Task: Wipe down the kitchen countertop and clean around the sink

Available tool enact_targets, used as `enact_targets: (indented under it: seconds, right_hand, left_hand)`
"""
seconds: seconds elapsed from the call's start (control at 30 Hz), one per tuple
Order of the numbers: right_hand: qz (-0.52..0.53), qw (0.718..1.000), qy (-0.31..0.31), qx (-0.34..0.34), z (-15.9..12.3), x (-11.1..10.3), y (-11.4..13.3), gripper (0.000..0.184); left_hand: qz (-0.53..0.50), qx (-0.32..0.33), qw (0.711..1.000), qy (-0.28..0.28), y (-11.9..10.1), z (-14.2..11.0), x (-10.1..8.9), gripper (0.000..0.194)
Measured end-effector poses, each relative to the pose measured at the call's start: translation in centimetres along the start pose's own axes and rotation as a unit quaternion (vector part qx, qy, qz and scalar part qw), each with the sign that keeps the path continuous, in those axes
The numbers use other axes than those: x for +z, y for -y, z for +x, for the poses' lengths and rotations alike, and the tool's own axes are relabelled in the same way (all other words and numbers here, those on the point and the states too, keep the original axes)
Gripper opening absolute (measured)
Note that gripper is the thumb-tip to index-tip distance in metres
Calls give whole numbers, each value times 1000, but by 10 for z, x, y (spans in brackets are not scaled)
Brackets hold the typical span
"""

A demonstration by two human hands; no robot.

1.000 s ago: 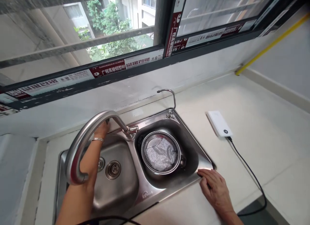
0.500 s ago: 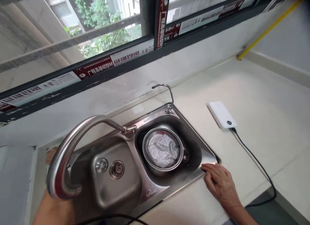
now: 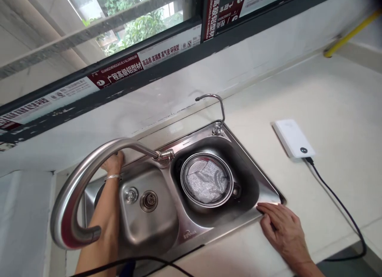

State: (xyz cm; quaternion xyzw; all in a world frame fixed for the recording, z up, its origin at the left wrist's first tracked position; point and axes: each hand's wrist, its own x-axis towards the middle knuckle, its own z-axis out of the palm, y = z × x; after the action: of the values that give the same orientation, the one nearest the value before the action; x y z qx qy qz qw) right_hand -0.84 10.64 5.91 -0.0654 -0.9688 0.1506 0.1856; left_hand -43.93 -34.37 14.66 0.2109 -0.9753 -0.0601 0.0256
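My left hand (image 3: 112, 163) reaches over the left basin of a stainless double sink (image 3: 227, 229) and sits at its back rim, with a thin bangle on the wrist. The arched neck of a steel faucet (image 3: 74, 205) passes in front of my forearm and hides part of the hand, so I cannot see if it holds anything. My right hand (image 3: 282, 229) lies flat on the sink's front right edge, holding nothing. In the right basin stands a round metal strainer (image 3: 206, 204) with a silver mesh scouring pad (image 3: 205, 181) inside.
A thin gooseneck tap (image 3: 221, 110) rises behind the right basin. A white power bank (image 3: 294, 138) with a black cable (image 3: 337, 205) lies on the pale countertop (image 3: 328, 90). Another black cable (image 3: 134, 261) crosses the front. A window (image 3: 140, 26) runs along the back.
My left hand has come back from the sink's far left side to its back rim. The view has shifted. My right hand stays on the sink's edge.
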Motion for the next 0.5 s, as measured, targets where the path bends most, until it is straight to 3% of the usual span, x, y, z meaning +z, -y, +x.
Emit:
enact_targets:
  seconds: [0.2, 0.37, 0.5]
  right_hand:
    - [7, 1000, 5, 13, 1, -1, 2, 27]
    - [5, 1000, 15, 13, 0, -1, 1, 26]
    - [-8, 1000, 6, 2, 2, -3, 2, 27]
  left_hand:
    - [-7, 42, 999, 7, -38, -14, 21, 44]
    - [-7, 73, 997, 4, -48, -19, 27, 38]
    - [-29, 183, 982, 18, -61, -24, 30, 35]
